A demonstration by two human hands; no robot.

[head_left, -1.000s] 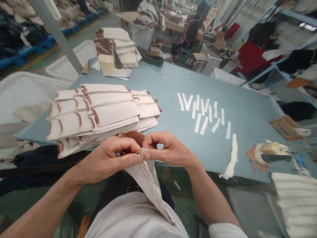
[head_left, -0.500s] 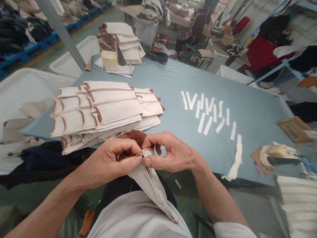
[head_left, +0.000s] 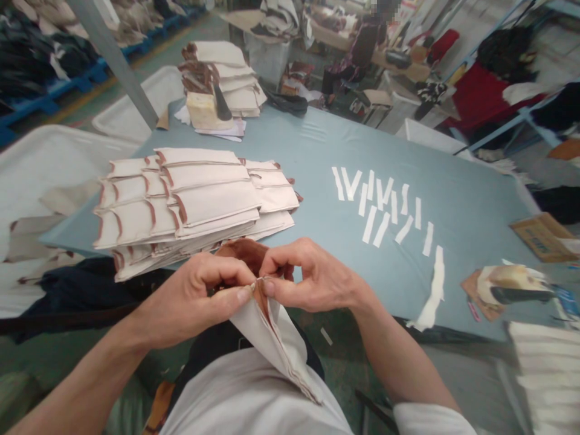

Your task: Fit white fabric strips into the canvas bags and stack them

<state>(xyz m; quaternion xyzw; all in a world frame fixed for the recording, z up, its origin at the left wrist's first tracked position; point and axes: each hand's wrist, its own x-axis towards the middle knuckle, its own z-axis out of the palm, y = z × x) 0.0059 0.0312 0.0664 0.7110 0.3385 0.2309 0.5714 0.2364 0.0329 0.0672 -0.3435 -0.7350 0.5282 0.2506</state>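
A blue-grey work table [head_left: 466,199] spreads across the middle of a busy workshop, seen from the wearer's head. A large white bin [head_left: 54,160] stands against its left side, and a person [head_left: 360,48] sits in the background beyond its far edge. A broad stack of cream pieces with brown edges [head_left: 212,202] fills the table's near left, just beyond the left hand and taking up the space there. A smaller cream pile [head_left: 235,78] sits at the far left corner, a pale block with a dark handle [head_left: 203,112] in front of it. In front of the wearer's body, on the near side of the table, hangs a cream piece with brown lining [head_left: 290,350], its lower end slanting down to the right. The left hand [head_left: 203,296] and right hand [head_left: 312,275] pinch its upper edge between thumbs and fingers, almost touching; the fingers partly hide that edge. At right lie a flat cardboard box [head_left: 544,237] and a pale tool with a dark handle [head_left: 512,284]. Short white strips [head_left: 394,206] are scattered between stack and tool, well apart from the hands
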